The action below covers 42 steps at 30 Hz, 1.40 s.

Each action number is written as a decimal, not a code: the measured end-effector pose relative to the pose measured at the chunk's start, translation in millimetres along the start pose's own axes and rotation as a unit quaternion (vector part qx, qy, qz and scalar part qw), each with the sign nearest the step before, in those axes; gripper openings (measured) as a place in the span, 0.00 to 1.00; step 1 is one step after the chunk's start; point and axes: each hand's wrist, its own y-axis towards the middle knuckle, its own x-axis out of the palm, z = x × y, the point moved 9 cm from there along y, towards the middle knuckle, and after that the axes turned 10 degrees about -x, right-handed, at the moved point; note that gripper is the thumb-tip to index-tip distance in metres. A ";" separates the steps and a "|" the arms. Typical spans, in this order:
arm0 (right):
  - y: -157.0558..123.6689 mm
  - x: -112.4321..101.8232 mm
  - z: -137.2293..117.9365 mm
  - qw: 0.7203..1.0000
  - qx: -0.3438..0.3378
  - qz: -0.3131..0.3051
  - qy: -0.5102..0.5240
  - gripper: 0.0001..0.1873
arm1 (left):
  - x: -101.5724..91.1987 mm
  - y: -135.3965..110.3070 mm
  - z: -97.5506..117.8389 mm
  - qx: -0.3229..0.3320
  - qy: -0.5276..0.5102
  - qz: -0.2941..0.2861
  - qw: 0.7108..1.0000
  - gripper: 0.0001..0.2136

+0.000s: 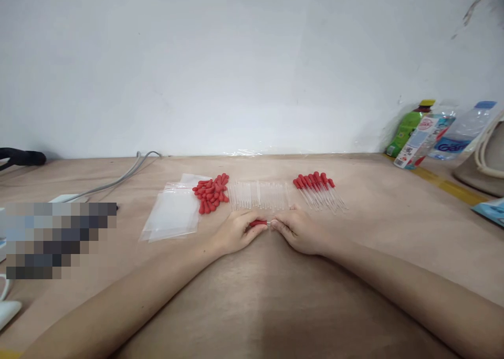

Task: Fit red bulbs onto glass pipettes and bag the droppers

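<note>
Black object [21, 157] at the far left edge of the bench [252, 306]; I cannot identify it. Grey cable [118, 180] runs from the back wall toward the left.

Stack of clear plastic bags [173, 214] lies flat, left of centre. No print visible on them. Just beside their right edge: pile of loose red bulbs [211, 192], heaped and touching one another.

Next to the right, row of clear glass tubes [260, 195], laid side by side and pointing toward me.

My left hand [236, 233] rests on the bench directly in front of that row, thumb and fingers narrowed around one red bulb [258, 223], which lies level, its open end to the right. My right hand [299, 232] meets it there, fingers drawn narrow, tips at the bulb's end. What they pinch is too small to tell.

Right of the tubes: finished droppers [317, 191], red caps at the far end, glass fanned toward me.

Far right, against the wall: green bottle [407, 127] with a yellow cap; a bottle with a white and red label [423, 138], text too small to read; a clear bottle with a blue cap [464, 130], blue lettering starting "Ga", rest hidden. Beige bag [488, 159] beside them.
</note>
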 end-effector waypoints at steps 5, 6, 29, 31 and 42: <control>-0.2 -18.3 2.5 0.997 0.004 -0.049 -0.054 0.12 | -9.5 -1.9 -8.3 -0.041 -0.006 0.028 0.999 0.13; -1.4 -25.4 12.1 0.997 0.029 -0.044 -0.057 0.13 | -12.2 -2.8 -10.8 -0.052 -0.002 0.040 0.998 0.15; -49.1 -66.2 141.4 0.899 0.383 0.091 -0.190 0.21 | 0.9 -2.1 -16.5 -0.061 0.015 -0.028 0.998 0.09; -50.8 -68.9 142.3 0.896 0.386 0.096 -0.198 0.21 | 0.5 -2.0 -16.0 -0.059 0.016 -0.027 0.998 0.08; -41.8 -71.4 118.8 0.908 0.318 0.168 -0.215 0.16 | -4.5 0.0 -13.1 -0.048 0.007 0.005 0.999 0.06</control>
